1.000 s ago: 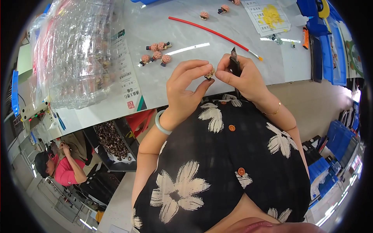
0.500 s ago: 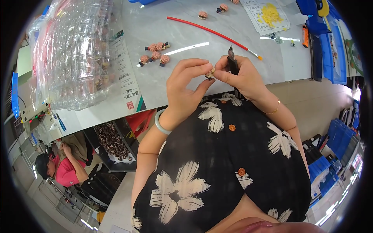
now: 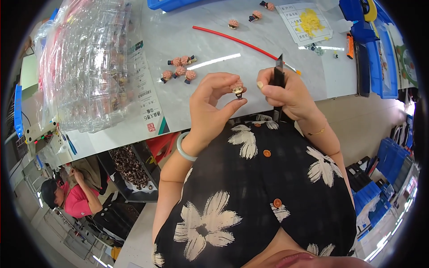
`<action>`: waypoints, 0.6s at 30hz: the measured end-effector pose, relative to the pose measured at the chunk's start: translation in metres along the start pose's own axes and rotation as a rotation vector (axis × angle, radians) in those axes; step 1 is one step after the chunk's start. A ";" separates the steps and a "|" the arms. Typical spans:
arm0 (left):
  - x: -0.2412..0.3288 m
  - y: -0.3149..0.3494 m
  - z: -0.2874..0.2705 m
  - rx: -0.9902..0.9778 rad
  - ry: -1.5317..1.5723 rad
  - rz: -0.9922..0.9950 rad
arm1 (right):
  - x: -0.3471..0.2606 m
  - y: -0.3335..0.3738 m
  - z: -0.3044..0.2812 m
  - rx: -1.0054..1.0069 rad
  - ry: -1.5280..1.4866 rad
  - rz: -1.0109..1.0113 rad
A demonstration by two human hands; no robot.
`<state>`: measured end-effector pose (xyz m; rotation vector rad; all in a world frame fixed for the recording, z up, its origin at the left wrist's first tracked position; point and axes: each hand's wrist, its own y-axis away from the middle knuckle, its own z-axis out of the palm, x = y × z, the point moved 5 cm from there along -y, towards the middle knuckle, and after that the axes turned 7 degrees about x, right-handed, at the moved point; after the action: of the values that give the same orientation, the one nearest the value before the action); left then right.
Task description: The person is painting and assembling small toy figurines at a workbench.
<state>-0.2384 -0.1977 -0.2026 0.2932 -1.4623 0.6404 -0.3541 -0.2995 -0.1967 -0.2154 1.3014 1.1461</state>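
Observation:
Between the thumb and fingers of my left hand (image 3: pixel 210 107) is a small figurine (image 3: pixel 238 90) with pink curly hair, a pale face and a dark body, upright and facing me. My right hand (image 3: pixel 290 96) is closed round a black utility knife (image 3: pixel 279 77), its blade end pointing away from me. The right thumb is apart from the figurine. Beyond my left hand lies a cluster of several similar figurines (image 3: pixel 179 71). A red-handled paintbrush (image 3: pixel 232 41) lies behind my hands, its bristle end partly behind the knife.
Clear plastic-wrapped trays (image 3: pixel 89 67) pile up at left. Further figurines (image 3: pixel 233 24) lie at the back. A paper sheet (image 3: pixel 292 27) bears yellow scraps (image 3: pixel 311 22). Blue bins (image 3: pixel 382 67) and an orange box (image 3: pixel 349 46) stand right. A co-worker in pink (image 3: pixel 79 201) sits at lower left.
My hands have moved apart: the right hand with the knife has drawn away to the right. The figurine is now upright in my left hand, its face showing.

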 end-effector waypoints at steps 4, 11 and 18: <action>0.002 -0.002 -0.002 -0.049 0.242 -0.194 | -0.043 0.000 -0.034 0.179 0.522 -0.311; 0.008 0.003 -0.004 0.005 0.339 -0.288 | -0.119 -0.048 -0.141 0.473 1.117 -0.423; 0.011 0.006 -0.003 -0.003 0.314 -0.280 | -0.123 -0.079 -0.180 0.482 1.465 -0.236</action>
<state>-0.2393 -0.1884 -0.1936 0.3696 -1.0965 0.4348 -0.3901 -0.5287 -0.1901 -0.9198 2.6645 0.2944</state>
